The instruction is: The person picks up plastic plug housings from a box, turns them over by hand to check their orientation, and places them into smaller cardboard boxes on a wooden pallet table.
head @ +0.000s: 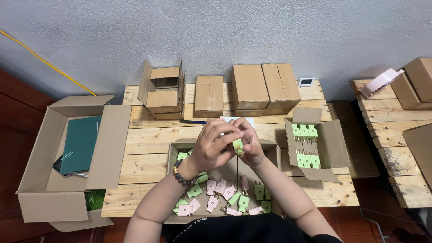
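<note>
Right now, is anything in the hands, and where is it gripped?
A green plug, pinched between both hands: left hand fingers on its left side, right hand on its right. The exact contact spots are hidden.

- Left hand (210, 145): raised, fingers curled inward, fingertips meeting the right hand at centre
- Right hand (250, 143): raised opposite, fingers bent, pinching against the left
- Both forearms bare, angled up and inward from the lower edge
- Left wrist: dark bead bracelet (183, 176)
</note>
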